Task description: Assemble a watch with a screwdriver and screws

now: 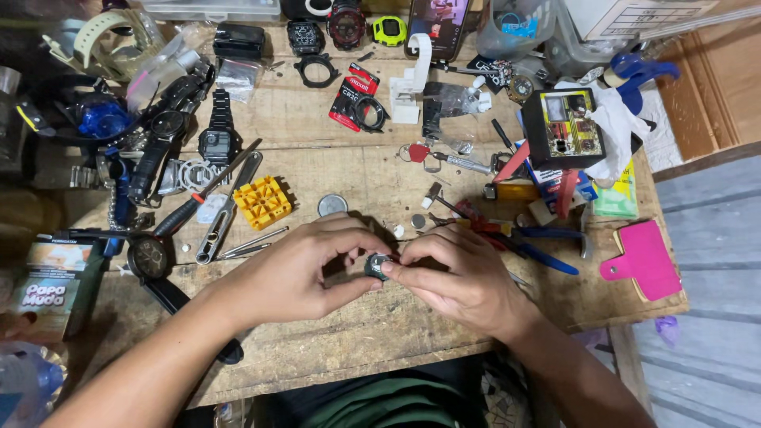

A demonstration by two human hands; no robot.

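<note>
Left hand (pixel 297 273) and right hand (pixel 456 277): fingers (pixel 361 284) of both pinched together on a small round dark metal watch part (pixel 378 266) above the scarred wooden table (pixel 317 349). Red-and-black flat battery card (pixel 353 97) at 12 o'clock; pink plastic card (pixel 644 260) at 3 o'clock; green box (pixel 51 285) at 9 o'clock.

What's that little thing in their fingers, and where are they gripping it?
A small round watch part, pinched at its edges between the fingertips of the left hand and right hand.

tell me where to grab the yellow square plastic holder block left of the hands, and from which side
Probably best from above, pinching two opposite outer side walls of the yellow square plastic holder block. It lies flat on the wooden table, its top is ridged, and silver tweezers crowd its near side, so use the left and right edges.
</note>
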